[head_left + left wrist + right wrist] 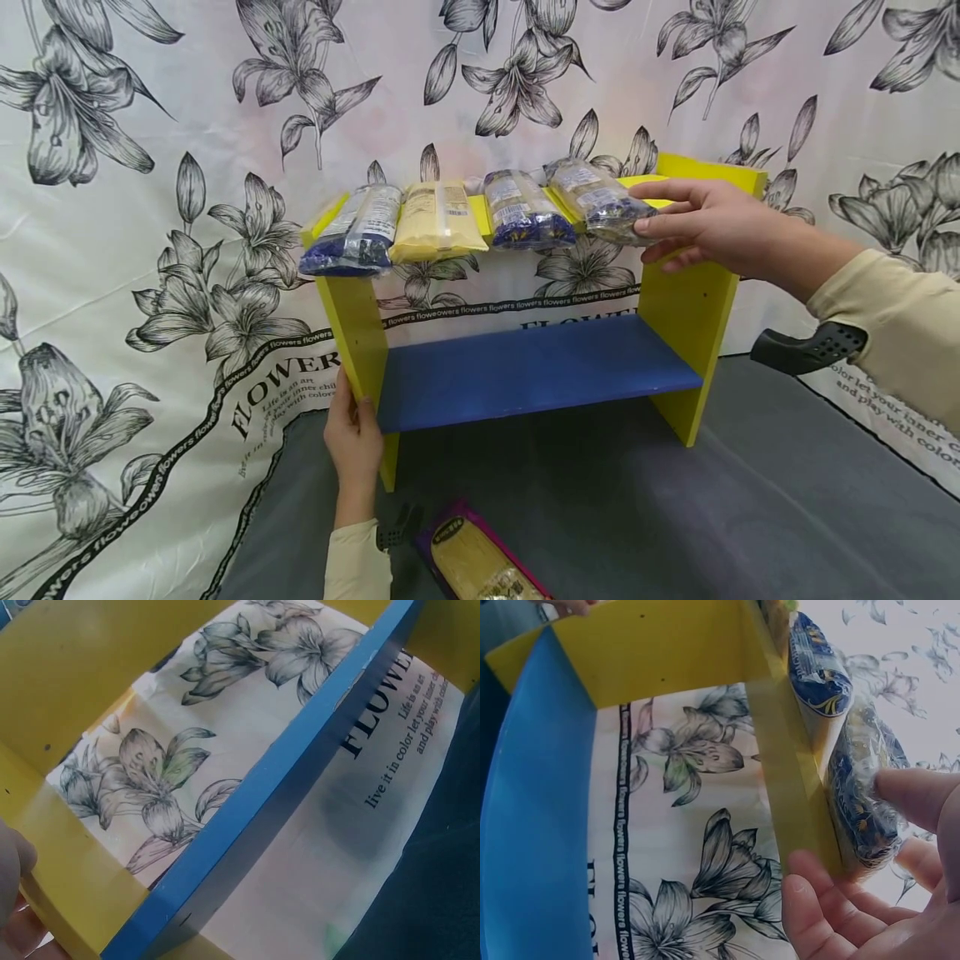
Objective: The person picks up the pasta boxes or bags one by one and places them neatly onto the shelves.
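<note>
A yellow rack with a blue board (540,367) stands on the dark surface. My left hand (354,433) grips the front edge of its left yellow side panel (352,333), thumb on the inner side. Along the top lie a blue-and-clear packet (360,229) at the left, a yellow packet (438,221), a second blue packet (525,208) and a tilted clear-and-blue packet (592,200) at the right. My right hand (705,221) touches that rightmost packet's end with loosely extended fingers; in the right wrist view its other fingers (810,907) lie by the yellow top rail.
A purple-edged packet with pale yellow contents (480,558) lies on the dark surface (585,500) in front of the rack. Behind hangs a white flower-print cloth (210,125). The rack's right side panel (690,333) rises below the right hand.
</note>
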{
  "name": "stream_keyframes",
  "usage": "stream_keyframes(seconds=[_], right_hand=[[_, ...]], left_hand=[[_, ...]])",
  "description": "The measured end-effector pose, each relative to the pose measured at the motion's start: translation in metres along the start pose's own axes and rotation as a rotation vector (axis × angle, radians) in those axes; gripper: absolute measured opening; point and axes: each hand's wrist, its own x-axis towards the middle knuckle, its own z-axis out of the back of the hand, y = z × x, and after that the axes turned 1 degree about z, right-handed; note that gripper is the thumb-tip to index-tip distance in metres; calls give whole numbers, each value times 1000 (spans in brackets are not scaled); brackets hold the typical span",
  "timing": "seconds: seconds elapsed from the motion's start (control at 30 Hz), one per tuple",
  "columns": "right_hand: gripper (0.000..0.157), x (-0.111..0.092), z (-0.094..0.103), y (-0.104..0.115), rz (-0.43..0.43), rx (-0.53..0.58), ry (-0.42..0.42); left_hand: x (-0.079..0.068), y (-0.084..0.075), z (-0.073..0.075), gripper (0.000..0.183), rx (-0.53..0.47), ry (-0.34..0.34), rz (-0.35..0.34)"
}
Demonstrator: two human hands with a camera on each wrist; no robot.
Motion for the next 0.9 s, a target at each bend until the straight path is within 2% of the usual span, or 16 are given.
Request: stream_keyframes(seconds=[0.23,0.4,0.57,0.67,0.77,0.9], right_hand=[[69,-3,-7,-5,22,-31,-3],[67,-12,-15,-15,50,-35,-72],[39,-24,-24,-34,85,44,-144],[33,-30,-28,-51,104,68,-138],[39,-36,-33,-69,119,70,-99],[63,-43,-49,-95,114,63,-32]], left_hand=[[-5,3,1,56,23,-11,-14],[-8,6,0,56,15,-9,-3],[-7,8,0,57,4,-10,-11],[-4,8,0,57,-4,-9,-25],[-1,7,0,56,-2,-14,-40],[2,3,0,56,-11,-10,-23]])
